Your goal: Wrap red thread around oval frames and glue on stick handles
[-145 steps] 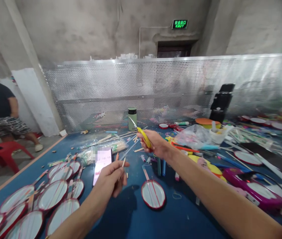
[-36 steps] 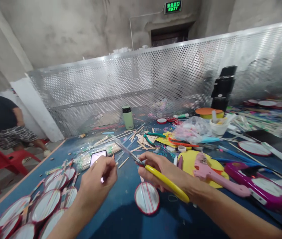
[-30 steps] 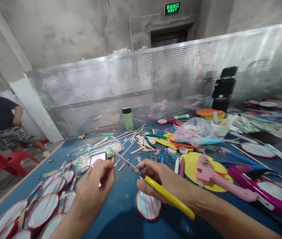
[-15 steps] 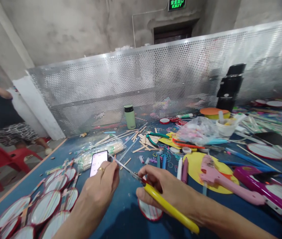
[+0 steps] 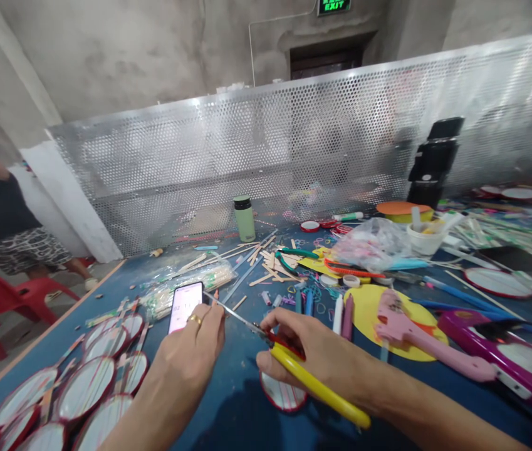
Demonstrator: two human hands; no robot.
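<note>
My right hand [image 5: 315, 358] grips yellow-handled scissors [image 5: 312, 385], whose thin blades point up and left toward my left hand. My left hand [image 5: 189, 357], with a ring on one finger, pinches a thin stick [image 5: 217, 297] right at the scissor tips. Under my right hand lies a round red-rimmed white disc with rubber bands [image 5: 283, 396], partly hidden. A phone [image 5: 185, 305] with a lit screen lies just beyond my left hand on the blue table [image 5: 232, 413].
Several red-rimmed discs [image 5: 84, 388] cluster at the near left. Craft sticks, markers, a pink glue gun [image 5: 411, 335], a yellow foam circle and a plastic bag crowd the right. A green bottle [image 5: 245, 219] stands before the perforated metal screen. A person sits at far left by red chairs.
The scissors came down and left from a raised position toward my left hand. Both hands drew close together low over the table; the blades now meet the stick in my left fingers.
</note>
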